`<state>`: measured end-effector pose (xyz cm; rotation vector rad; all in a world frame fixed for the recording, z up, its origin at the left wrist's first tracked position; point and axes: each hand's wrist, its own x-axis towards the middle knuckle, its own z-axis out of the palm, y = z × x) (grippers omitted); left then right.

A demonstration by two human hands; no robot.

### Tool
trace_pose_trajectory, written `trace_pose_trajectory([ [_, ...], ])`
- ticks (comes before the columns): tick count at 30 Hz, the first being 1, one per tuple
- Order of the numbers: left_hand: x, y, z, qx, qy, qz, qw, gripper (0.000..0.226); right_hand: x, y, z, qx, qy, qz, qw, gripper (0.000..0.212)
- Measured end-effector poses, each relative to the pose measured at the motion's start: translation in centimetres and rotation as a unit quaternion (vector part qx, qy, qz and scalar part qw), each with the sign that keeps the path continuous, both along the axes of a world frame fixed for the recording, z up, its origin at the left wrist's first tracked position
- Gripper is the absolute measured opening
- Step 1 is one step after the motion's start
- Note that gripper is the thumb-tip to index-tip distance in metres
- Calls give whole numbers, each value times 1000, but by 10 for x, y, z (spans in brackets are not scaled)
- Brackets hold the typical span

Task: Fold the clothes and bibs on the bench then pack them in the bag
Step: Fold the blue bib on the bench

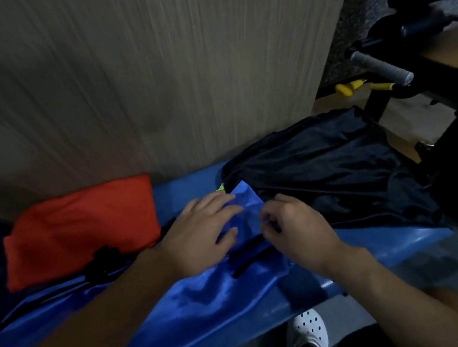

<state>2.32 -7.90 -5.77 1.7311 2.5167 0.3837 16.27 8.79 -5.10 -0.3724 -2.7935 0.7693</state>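
A shiny blue satin cloth (199, 299) with black straps (249, 255) lies spread across the blue bench (395, 240). My left hand (201, 234) rests flat on it with fingers spread. My right hand (295, 226) has curled fingers that pinch the blue fabric near its upper corner. A folded red-orange garment (81, 228) sits on the bench at the left. A crumpled black garment (328, 170) lies at the right, partly over the blue cloth's corner. A small yellow-green bit (220, 187) peeks out beneath it.
A grey panelled wall (146, 66) rises right behind the bench. Black exercise equipment with a grey grip (381, 67) and yellow parts (349, 88) stands at the right. A white perforated shoe (310, 330) shows below the bench's front edge. Something dark lies at the far left.
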Motion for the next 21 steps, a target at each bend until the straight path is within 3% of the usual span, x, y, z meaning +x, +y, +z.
trace_pose_trajectory([
  [5,7,-71,15,200,-79,131,968,33,-31,-48,11,-17,-9,104,994,6],
  [9,28,-150,23,243,-61,237,939,27,-56,-108,23,-33,-10,215,976,9],
  [11,41,-194,24,275,-80,329,900,16,-67,-145,30,-35,-16,267,963,10],
  [16,71,-291,3,257,-86,527,805,27,-95,-238,43,-33,-25,367,929,6],
  [19,90,-327,-20,251,-109,602,750,22,-114,-284,43,-3,-42,402,915,12],
  [21,102,-339,-35,228,-102,635,731,29,-131,-306,37,14,-61,412,909,19],
])
